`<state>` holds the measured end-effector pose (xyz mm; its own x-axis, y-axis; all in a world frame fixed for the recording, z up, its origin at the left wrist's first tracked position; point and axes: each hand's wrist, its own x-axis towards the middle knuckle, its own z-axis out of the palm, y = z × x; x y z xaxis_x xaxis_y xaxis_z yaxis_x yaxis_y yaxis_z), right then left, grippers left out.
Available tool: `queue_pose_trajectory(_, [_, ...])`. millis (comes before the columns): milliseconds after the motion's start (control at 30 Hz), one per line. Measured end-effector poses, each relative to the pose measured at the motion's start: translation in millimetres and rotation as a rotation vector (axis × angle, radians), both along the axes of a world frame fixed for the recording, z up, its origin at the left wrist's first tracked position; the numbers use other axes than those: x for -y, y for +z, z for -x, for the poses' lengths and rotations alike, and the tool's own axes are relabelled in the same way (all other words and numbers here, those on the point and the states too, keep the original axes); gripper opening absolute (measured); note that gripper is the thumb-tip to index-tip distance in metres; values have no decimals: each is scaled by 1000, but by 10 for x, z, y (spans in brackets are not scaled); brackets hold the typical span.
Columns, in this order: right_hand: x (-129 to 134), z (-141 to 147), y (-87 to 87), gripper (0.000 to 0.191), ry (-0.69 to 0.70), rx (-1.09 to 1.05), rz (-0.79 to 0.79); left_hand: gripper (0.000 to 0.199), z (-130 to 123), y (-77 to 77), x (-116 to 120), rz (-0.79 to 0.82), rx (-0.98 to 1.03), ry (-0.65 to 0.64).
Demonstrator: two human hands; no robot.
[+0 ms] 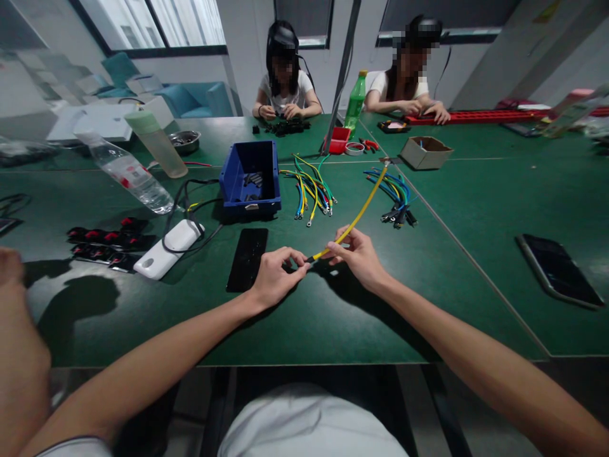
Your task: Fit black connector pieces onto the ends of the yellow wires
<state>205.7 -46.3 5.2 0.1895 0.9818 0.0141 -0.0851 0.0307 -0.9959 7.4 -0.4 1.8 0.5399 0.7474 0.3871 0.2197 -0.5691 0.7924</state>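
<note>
Yellow cable (364, 210) slants above the desk (285, 333), its lower end toward the front edge: my right grip (340, 244) is pinched around it, my left grip (307, 260) closed at its black tip (311, 259). I judge this fingertip work at that end, calling for steady support and small, careful finger movements.

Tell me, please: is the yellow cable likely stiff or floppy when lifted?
The yellow cable is probably fairly stiff: beyond the right hand, it rises with only a gentle bend. It looks light, being slim and held by fingertips.
</note>
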Motion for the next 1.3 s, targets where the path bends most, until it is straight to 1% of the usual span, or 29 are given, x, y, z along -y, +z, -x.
queue_pose_trajectory(300, [1,9,18,36,-2,-13,5,12,-1,3,5,7,13,8])
queue_pose_trajectory(667, [-2,8,1,36,11,-13,11,11,0,-6,15,-37,-4,-4])
queue_pose_trajectory(967, [-2,11,-18,35,25,-6,2,10,0,-24,6,-32,5,-10])
queue_pose_trajectory(1300, [-5,17,-40,35,42,-19,-1,10,-1,-10,11,-31,2,-15])
